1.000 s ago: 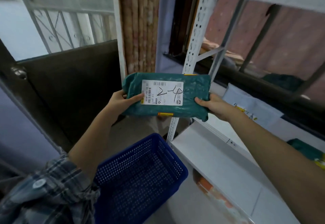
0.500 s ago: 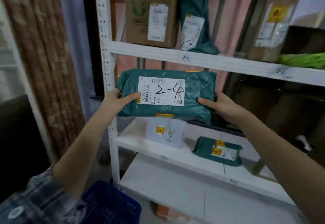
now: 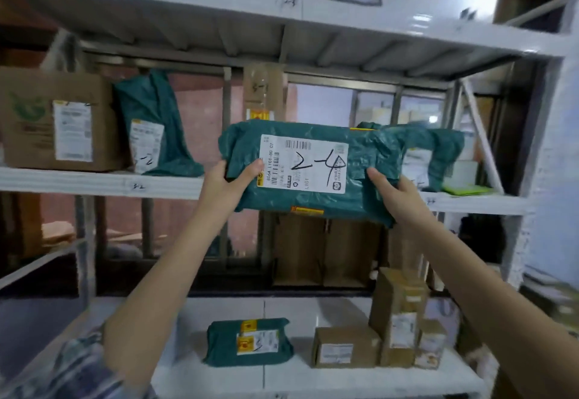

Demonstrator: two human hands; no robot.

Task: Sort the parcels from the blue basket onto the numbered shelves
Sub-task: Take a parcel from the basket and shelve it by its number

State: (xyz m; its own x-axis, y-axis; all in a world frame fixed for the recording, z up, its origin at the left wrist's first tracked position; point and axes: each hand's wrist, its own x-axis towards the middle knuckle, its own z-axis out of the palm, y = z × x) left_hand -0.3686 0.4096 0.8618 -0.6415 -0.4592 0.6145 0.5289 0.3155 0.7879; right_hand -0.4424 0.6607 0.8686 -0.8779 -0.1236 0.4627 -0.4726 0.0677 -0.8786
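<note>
Both hands raised at middle shelf [image 3: 103, 183]. Left hand [image 3: 230, 184] and right hand [image 3: 393, 193] gripped green parcel [image 3: 372, 176] marked 2-4 by its ends, thumbs curled over front.

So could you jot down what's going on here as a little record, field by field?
held item: green parcel, white label handwritten 2-4
left hand: grips the parcel's left end
right hand: grips the lower right edge
parcel position: in the air before the middle shelf, not set down
middle shelf holds: cardboard box, leaning green bag marked with a 2
lower shelf holds: small green parcel, several brown boxes
shelf marks: handwritten, mostly blurred
</note>
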